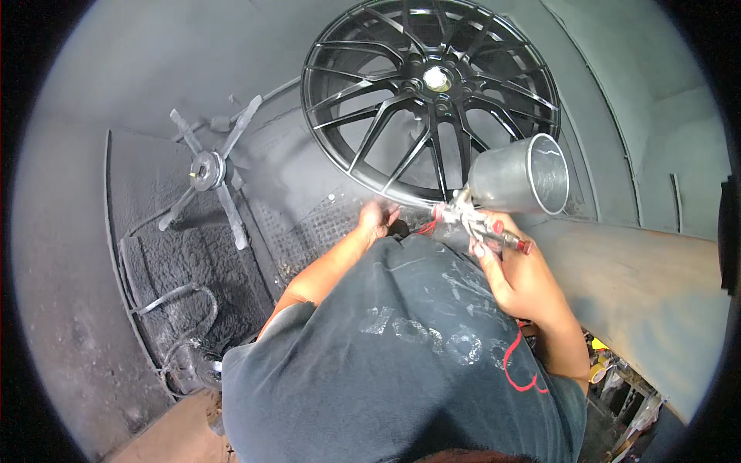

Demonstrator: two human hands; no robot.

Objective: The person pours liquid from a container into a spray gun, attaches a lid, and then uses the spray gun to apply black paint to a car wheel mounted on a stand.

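A glossy black multi-spoke car wheel [386, 143] is held up in front of me, with a pale round centre [437, 79]. My right hand [509, 266] is closed around the handle of a metal spray gun [471, 220], which has red knobs. A large grey metal cup [502, 177] tops the gun, tilted to the right and overlapping the wheel's lower right edge. My left hand [374, 221] is just below the wheel's lower rim, fingers loosely curled and apart, with nothing visible in it. Whether it touches the rim is unclear.
To the left stands a grey, paint-coated four-armed stand [207, 171]. Below it are a dark textured panel [193, 282] and a bent hose [204, 293]. A thin red hose [505, 359] hangs by my right forearm. Cluttered items and yellow tape [597, 373] lie at lower right.
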